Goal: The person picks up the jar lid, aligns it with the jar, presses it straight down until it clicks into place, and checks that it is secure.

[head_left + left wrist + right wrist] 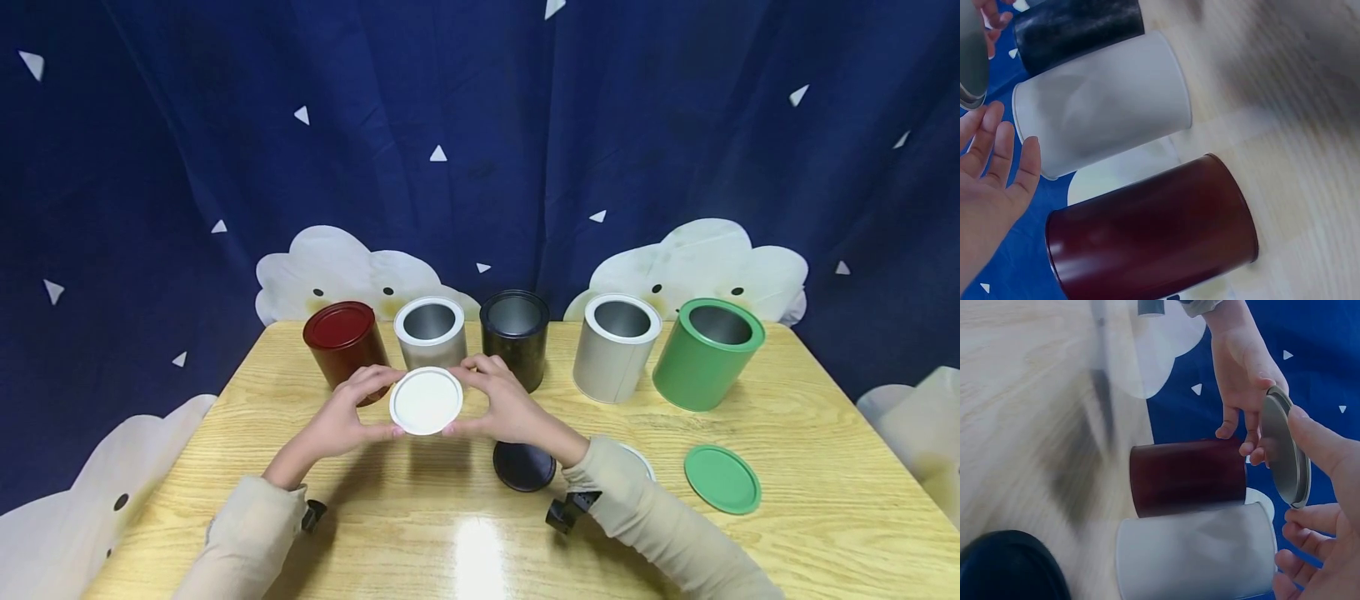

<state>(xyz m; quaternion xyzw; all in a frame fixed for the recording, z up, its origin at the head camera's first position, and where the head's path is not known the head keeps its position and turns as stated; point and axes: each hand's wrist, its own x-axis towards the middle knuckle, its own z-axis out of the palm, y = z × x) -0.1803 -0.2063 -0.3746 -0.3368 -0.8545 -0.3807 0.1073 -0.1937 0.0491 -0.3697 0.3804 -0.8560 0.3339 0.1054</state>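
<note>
The left hand [348, 417] and right hand [506, 404] pinch the white lid [426, 401] edgewise — probably light, stiff, best held so.

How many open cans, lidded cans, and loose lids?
Open cans: 4 (left white can, right white can, black can, green can)
Lidded cans: 1 (red can)
Loose lids: 4 (held white lid, half-hidden white lid, black lid, green lid)
Total: 9
</note>
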